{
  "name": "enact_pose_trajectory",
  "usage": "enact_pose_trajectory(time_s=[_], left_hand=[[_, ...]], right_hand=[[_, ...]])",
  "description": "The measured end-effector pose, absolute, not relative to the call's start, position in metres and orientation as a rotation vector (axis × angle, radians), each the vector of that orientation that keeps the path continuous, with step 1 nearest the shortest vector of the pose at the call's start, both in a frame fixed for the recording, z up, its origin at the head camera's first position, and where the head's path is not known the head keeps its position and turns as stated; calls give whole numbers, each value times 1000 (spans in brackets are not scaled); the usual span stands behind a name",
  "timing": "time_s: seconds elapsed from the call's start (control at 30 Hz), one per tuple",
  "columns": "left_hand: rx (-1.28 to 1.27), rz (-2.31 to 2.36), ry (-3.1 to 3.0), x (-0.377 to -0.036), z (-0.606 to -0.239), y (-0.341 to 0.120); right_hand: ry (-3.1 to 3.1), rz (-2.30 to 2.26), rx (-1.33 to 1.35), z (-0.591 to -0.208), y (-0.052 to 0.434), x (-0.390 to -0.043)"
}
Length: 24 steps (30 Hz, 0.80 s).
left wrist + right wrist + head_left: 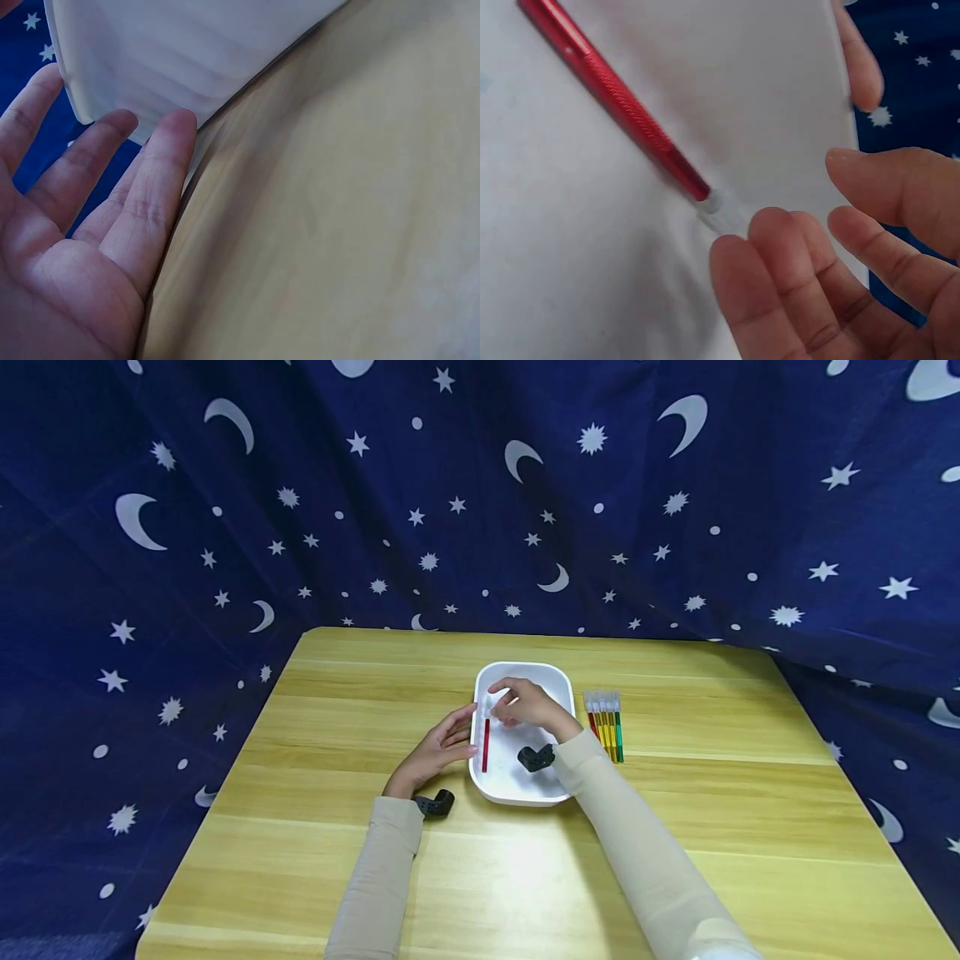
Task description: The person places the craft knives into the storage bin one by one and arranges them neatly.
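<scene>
A red craft knife with a knurled grip lies inside a white plastic tray, along its left side. In the right wrist view its clear cap points toward my right hand. The fingers of that hand are loosely bent over the tray, fingertips right at the cap, thumb apart and nothing pinched. My left hand is at the tray's left side, fingers extended and spread. In the left wrist view its fingertips rest against the tray's outer wall.
Right of the tray, several capped craft knives in red, gold and green lie side by side on the wooden table. Black wrist cameras sit on both wrists. A dark blue curtain with moons and stars hangs behind.
</scene>
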State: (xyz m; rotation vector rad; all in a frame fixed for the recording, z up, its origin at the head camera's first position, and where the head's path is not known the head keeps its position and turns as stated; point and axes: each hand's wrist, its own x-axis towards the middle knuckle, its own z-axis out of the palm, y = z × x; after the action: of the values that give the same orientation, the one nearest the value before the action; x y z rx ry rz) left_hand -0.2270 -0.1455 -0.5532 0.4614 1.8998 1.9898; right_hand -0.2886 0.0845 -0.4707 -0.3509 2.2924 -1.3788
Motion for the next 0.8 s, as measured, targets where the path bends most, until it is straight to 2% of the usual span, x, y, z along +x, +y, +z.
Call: enact_pose_trajectory(time_s=[0.27,0.8], left_hand=[[450,1997,1894,-226,-551,-145],[450,1993,1901,-226,-553,-145]], right_hand=[[2291,-1400,-487,-462,98,-283],[2323,-1554,-528,-454,132,-266]])
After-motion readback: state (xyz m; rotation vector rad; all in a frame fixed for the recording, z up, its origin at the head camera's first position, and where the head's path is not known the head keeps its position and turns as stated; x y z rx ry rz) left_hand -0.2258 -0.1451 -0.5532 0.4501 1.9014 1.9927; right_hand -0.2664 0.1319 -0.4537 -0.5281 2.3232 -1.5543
